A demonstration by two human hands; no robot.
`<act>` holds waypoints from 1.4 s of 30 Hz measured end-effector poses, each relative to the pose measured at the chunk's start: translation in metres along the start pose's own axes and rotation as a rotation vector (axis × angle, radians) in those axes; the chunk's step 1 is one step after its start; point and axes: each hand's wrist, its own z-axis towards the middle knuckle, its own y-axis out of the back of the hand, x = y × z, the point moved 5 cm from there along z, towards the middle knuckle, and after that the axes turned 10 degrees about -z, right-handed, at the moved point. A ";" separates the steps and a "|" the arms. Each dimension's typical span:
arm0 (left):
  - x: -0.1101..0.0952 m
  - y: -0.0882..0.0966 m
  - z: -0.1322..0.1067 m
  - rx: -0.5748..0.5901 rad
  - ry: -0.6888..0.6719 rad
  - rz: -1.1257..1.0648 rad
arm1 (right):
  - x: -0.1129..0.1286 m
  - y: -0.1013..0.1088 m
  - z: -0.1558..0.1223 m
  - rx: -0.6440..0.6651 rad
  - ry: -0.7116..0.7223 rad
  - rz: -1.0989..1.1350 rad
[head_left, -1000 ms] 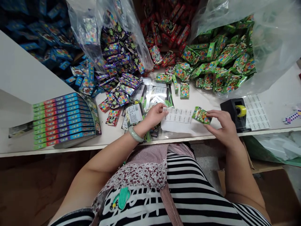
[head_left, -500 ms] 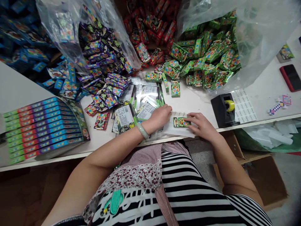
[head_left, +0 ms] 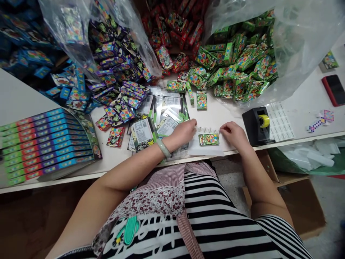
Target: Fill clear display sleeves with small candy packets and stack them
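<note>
A small green printed box [head_left: 208,139] lies flat on a white sheet [head_left: 206,150] at the table's front edge. Just behind the box runs a row of small round stickers [head_left: 207,130] along the sheet's far side. My left hand [head_left: 184,132], a bracelet on its wrist, has its fingers closed at the left end of that row. At the row's right end, my right hand [head_left: 235,136] pinches with thumb and forefinger, apparently on the sticker at the sheet's edge. Neither hand touches the box.
Heaps of purple boxes [head_left: 115,61], red boxes [head_left: 178,28] and green boxes [head_left: 242,64] spill from bags behind. Printed packets [head_left: 142,133] lie left of my hands. Filled display trays [head_left: 51,144] are stacked far left. A tape dispenser [head_left: 256,126] and phone [head_left: 333,90] sit right.
My right hand has left the green box and moved slightly right and back, to the end of the sticker row. The box now shows whole. My left hand stays nearly still.
</note>
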 end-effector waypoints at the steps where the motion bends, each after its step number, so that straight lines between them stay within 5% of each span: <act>1: 0.000 0.000 0.000 -0.003 0.001 -0.004 | 0.000 0.001 0.000 -0.011 0.006 0.027; 9: -0.010 -0.004 0.002 0.009 0.022 -0.022 | -0.012 0.038 -0.002 -0.249 -0.069 0.304; 14: -0.012 0.029 -0.035 -0.124 -0.118 -0.089 | 0.003 0.049 -0.011 -0.226 -0.125 0.644; 17: 0.029 0.073 -0.075 -0.382 -0.164 -0.213 | 0.031 0.043 -0.012 -0.097 -0.026 0.801; 20: 0.098 0.112 -0.118 -0.680 0.029 -0.190 | 0.072 0.030 -0.007 0.094 0.068 0.847; 22: 0.132 0.118 -0.133 -0.661 0.131 -0.131 | 0.107 0.021 -0.002 0.207 0.151 0.805; 25: 0.155 0.107 -0.133 -0.542 0.186 -0.085 | 0.162 0.006 0.005 0.341 0.302 0.728; 29: 0.155 0.093 -0.126 -0.514 0.203 -0.144 | 0.215 -0.019 0.018 0.408 0.398 0.684; 34: 0.148 0.093 -0.139 -0.581 0.053 -0.505 | 0.249 -0.049 0.029 0.366 0.488 0.608; 42: 0.117 0.101 -0.179 -0.646 -0.126 -1.031 | 0.287 -0.039 0.000 0.311 0.736 0.503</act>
